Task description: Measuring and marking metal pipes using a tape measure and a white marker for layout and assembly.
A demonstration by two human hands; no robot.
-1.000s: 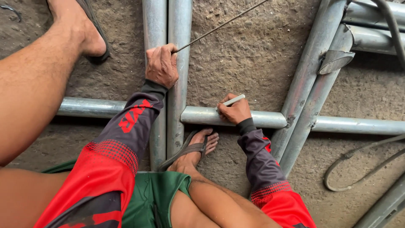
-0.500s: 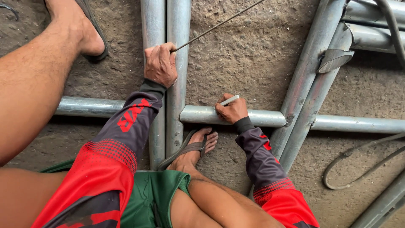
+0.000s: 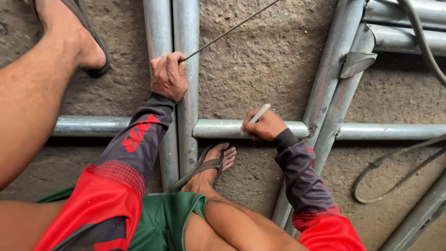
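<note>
While my left hand (image 3: 168, 74) clamps the thin rod (image 3: 232, 30) against the upright pipes (image 3: 186, 28), its length running far and right, my right hand (image 3: 264, 126) pinches a white marker (image 3: 258, 114), tip on the cross pipe (image 3: 223, 128) lying left to right, nearer me.

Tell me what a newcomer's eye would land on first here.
First, the left hand at centre, pinching a thin metal rod over the twin upright pipes. Next, the right hand holding a white marker against the horizontal pipe, just above a sandalled foot.
</note>
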